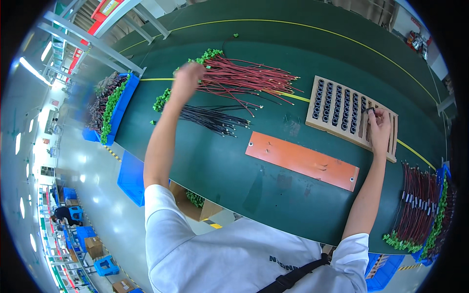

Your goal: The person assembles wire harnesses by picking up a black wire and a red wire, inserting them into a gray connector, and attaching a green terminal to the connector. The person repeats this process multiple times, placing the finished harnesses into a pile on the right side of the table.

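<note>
Setting: factory hall, pale glossy floor, blue bins (131, 178) beside a long dark green tabletop (234, 171) marked with a yellow line.
Left hand (186, 80): reached far forward to the near end of the red wire bundle (244, 78), at its green connectors (207, 54) — fingers curled down among the wires; motion blur, so I cannot tell whether a wire is gripped.
Right hand (380, 128): resting on the right part of the wooden tray (337, 129), fingers bent, tips pinching a small black ring core (371, 110) at the tray's slots.
Wooden tray: rows of black ring cores fill the left columns; the columns under the hand are hidden.
Black wire bundle (215, 119): lying just below the red bundle, near the left forearm, green connectors at its left end.
Orange plate (302, 160): flat on the tabletop between the two arms — untouched.
Finished wires (415, 205): red wires with green connectors heaped at the right edge, well apart from both hands.
</note>
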The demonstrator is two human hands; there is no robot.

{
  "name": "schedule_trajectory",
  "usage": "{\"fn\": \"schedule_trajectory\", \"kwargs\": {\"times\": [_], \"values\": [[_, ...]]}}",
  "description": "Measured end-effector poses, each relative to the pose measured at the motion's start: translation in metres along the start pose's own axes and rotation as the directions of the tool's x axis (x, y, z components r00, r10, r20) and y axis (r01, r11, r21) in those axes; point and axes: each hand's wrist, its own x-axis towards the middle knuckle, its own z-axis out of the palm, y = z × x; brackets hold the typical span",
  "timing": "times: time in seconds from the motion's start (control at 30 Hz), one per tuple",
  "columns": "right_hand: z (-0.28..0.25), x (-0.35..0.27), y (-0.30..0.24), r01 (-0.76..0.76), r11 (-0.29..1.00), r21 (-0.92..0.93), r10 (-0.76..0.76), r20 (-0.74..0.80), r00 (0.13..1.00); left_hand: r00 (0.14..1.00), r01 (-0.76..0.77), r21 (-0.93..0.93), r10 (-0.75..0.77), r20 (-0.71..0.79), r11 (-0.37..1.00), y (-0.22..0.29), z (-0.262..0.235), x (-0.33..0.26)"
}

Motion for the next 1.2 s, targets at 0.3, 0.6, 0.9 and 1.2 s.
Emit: {"fn": "schedule_trajectory", "kwargs": {"times": [0.3,0.6,0.9,1.2], "values": [[0.002,0.001,0.004,0.001,1.000,0.001,-0.001,0.008,1.000,0.854,0.108,-0.378,-0.280,-0.439,0.920,-0.016,-0.089,0.079],[-0.005,0.007,0.018,0.027,0.999,-0.020,-0.027,-0.012,1.000,0.933,-0.291,0.345,0.186,0.307,0.892,0.078,-0.093,0.013],[0.000,0.008,0.025,0.034,0.997,-0.069,-0.033,0.019,0.999,0.818,-0.142,0.301,-0.060,0.572,0.943,0.049,-0.047,-0.073],[0.000,0.009,0.023,0.058,0.994,-0.095,-0.056,0.026,0.998,0.845,-0.196,0.269,0.023,0.535,0.943,0.047,-0.043,-0.105]]}}
